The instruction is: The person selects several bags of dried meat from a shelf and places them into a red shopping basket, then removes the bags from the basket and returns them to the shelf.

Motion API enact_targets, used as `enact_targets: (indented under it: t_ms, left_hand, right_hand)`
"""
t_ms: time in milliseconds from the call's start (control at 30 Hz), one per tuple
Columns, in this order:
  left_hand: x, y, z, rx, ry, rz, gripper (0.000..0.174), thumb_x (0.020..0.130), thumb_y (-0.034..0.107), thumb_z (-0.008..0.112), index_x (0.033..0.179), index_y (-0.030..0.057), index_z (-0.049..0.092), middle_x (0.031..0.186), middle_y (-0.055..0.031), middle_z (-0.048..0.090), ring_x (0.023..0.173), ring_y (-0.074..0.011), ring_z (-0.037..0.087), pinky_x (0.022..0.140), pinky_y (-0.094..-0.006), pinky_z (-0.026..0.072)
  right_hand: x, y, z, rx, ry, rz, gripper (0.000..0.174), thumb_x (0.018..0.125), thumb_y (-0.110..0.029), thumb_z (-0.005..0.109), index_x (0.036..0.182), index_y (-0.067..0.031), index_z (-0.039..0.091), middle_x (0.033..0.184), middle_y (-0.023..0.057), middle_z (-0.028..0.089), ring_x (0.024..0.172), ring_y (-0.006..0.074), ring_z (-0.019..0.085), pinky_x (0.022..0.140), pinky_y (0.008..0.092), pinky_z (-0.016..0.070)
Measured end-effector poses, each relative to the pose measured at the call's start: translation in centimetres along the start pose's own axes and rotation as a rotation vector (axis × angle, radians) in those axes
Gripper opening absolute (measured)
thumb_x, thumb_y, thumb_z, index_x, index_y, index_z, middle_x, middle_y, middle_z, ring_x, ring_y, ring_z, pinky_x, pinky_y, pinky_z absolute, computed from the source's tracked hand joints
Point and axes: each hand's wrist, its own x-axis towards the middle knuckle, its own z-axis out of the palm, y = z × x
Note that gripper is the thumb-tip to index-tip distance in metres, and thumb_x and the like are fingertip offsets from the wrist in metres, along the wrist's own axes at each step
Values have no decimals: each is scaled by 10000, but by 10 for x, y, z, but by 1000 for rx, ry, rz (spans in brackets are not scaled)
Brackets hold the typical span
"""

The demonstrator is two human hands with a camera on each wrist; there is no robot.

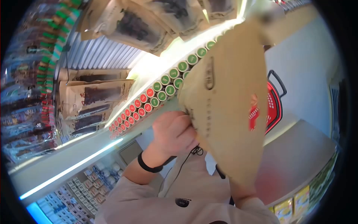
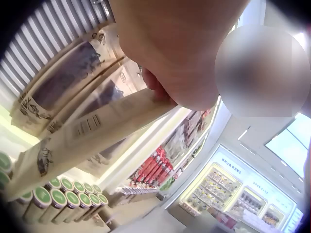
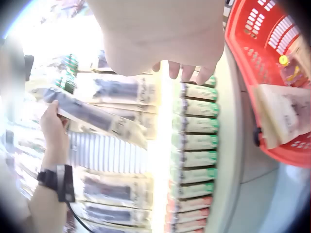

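Note:
My left hand (image 1: pixel 173 134) grips the edge of a flat kraft paper food pouch (image 1: pixel 227 104), its fingers curled at the rim. The pouch's plain back, with printed characters and a red logo, fills much of the head view. In the left wrist view the pouch (image 2: pixel 87 128) appears nearly edge-on, showing a barcode. Its dark window side faces the right wrist camera. In that view my right hand (image 3: pixel 167 39) hangs over a row of cans (image 3: pixel 199 141), fingers loose and nothing visible in them. The head view hides this hand behind the pouch.
More kraft pouches (image 1: pixel 97 93) stand in a lit, ribbed shelf bay. Green-topped and red-topped cans line the shelf edge in two rows. A red shopping basket (image 3: pixel 250 63) with packages inside is on the right. Wrapped packs with green tops (image 1: pixel 28 89) fill the far left.

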Motion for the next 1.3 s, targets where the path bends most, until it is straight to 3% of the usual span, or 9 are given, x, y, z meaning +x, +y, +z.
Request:
enact_targets:
  t_ms: [167, 233, 400, 1033, 1100, 1133, 1167, 1233, 1300]
  left_hand:
    - [-7, 119, 108, -255, -329, -114, 184, 614, 142, 715, 651, 56, 557, 817, -38, 549, 780, -230, 528, 705, -370, 410]
    - [-9, 159, 135, -209, -321, -283, 215, 632, 159, 734, 635, 80, 535, 818, -31, 541, 769, -226, 510, 733, -394, 387]
    - [-9, 218, 160, -435, -625, -142, 475, 693, 239, 751, 1081, 35, 569, 1203, -172, 485, 973, -354, 493, 859, -432, 395]
    - [3, 262, 198, -579, -782, -255, 752, 787, 230, 686, 1370, -48, 301, 1390, -238, 365, 1134, -358, 463, 948, -391, 391]
    - [-5, 244, 203, -1177, -659, -611, 721, 861, 240, 623, 1391, -61, 239, 1431, -190, 318, 1226, -297, 415, 1001, -382, 350]
    - [0, 257, 199, -1174, -585, -819, 635, 958, 383, 440, 1408, -17, 239, 1413, -156, 343, 1309, -284, 354, 1050, -421, 329]
    - [-9, 243, 202, -1176, -592, -821, 635, 958, 383, 440, 1408, -17, 239, 1413, -156, 343, 1309, -284, 354, 1050, -421, 329]
    - [-47, 192, 213, -1534, -550, -1343, 682, 949, 515, 364, 1403, 15, 274, 1385, -152, 381, 1272, -268, 409, 1000, -413, 398]
    - [-78, 148, 235, -1675, -551, -1430, 686, 943, 544, 344, 1395, 30, 298, 1379, -143, 392, 1256, -259, 426, 977, -404, 420]
  right_hand:
    - [4, -14, -20, 56, 320, 48, 413, 962, -242, 430, 1277, 22, 467, 1292, 172, 481, 1247, 233, 413, 1035, 348, 316]
    - [-99, -3, -74, 78, 434, 35, 418, 963, -248, 424, 1280, 22, 465, 1298, 172, 475, 1252, 236, 407, 1038, 349, 311]
    - [-102, -5, -90, 145, 573, 22, 429, 967, -261, 411, 1286, 21, 460, 1314, 173, 461, 1264, 242, 393, 1047, 353, 296]
    - [-91, -9, -178, 349, 237, -190, 475, 979, -314, 360, 1309, 19, 442, 1376, 177, 409, 1311, 268, 337, 1079, 368, 242]
    - [-82, -24, -180, 351, 178, -218, 481, 980, -319, 355, 1311, 18, 441, 1382, 177, 403, 1316, 270, 331, 1083, 369, 237]
    - [-33, -11, -173, 352, 162, -233, 483, 981, -322, 352, 1312, 18, 440, 1385, 177, 401, 1318, 272, 328, 1084, 370, 234]
    - [-32, -10, -171, 354, 151, -243, 486, 981, -325, 349, 1313, 18, 439, 1388, 177, 398, 1321, 273, 325, 1086, 371, 231]
    - [-7, 25, -154, 210, 121, -369, 551, 983, -389, 291, 1348, 8, 404, 1440, 173, 328, 1365, 291, 258, 1114, 367, 173]
    - [8, 47, -129, 173, 281, -92, 545, 976, -385, 328, 1359, -2, 392, 1458, 168, 300, 1388, 282, 205, 1128, 351, 140]
